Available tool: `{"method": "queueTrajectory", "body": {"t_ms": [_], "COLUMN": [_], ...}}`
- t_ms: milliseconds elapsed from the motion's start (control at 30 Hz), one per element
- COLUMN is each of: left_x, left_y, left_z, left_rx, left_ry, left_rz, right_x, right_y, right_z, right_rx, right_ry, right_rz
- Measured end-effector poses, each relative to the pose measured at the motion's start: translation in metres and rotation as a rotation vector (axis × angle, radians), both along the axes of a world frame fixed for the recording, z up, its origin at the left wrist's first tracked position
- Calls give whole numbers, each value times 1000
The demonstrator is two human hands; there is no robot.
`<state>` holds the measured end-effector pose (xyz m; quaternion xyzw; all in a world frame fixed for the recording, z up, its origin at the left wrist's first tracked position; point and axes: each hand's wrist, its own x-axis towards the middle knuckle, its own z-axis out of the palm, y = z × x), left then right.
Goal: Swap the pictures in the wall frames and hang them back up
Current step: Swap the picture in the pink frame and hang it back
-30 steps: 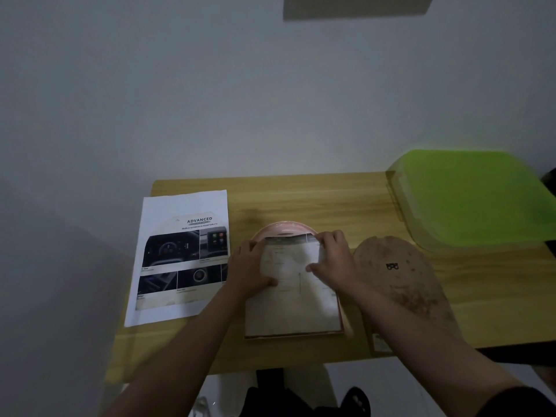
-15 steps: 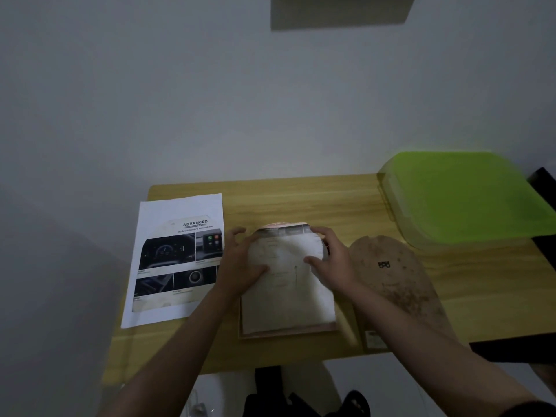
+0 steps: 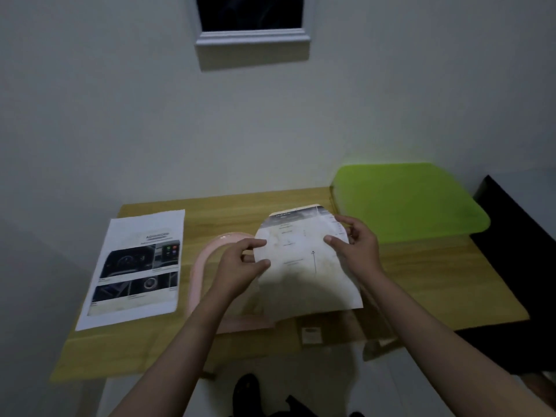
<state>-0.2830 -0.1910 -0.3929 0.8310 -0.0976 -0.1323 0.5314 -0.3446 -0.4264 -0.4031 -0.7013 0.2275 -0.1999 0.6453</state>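
A pale arch-topped picture sheet (image 3: 304,266) is lifted above the table and tilted to the right. My left hand (image 3: 240,266) pinches its left edge and my right hand (image 3: 355,251) grips its upper right edge. Below and to the left lies the pink arch-shaped frame (image 3: 201,266), flat on the wooden table (image 3: 240,209) and now uncovered. A brown backing board (image 3: 331,326) lies under the sheet, mostly hidden. A white printed sheet (image 3: 138,266) with dark car photos lies flat at the table's left. A white-framed dark picture (image 3: 252,22) hangs on the wall above.
A green plastic lid or container (image 3: 409,200) sits at the table's back right. A dark object (image 3: 517,236) stands against the right edge. The wall rises directly behind the table. A dark shape (image 3: 246,389) shows on the floor below the front edge.
The arch-topped sheet was lying on the pink frame; both hands have lifted it off and moved it right, baring the frame. The view tilted up, showing the wall frame.
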Motion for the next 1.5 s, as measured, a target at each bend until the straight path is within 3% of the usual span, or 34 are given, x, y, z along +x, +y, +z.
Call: {"method": "queueTrajectory", "body": {"t_ms": [400,600,833,1000,1500], "left_x": [-115,-139,-140,-135,-128], "left_y": [-184,-236,-269,-283,-287], "left_z": [-42,-67,-91,-100,-108], "left_rx": [-86,22,304,389,398], "left_ry": [170,241,-35,-50,-114], "left_rz": [-73,-146,-286,-314,-333], "right_x": [-159,-194,-190,-180,-169], "right_y": [-183,-231,-260,-267,-268], "right_z": [-41,-70,-89,-96,-92], "right_rx": [-256,-405,-572,-606,-567], "right_ry": [352,482,624,665,761], "right_rz": [75,36,161,158,116]}}
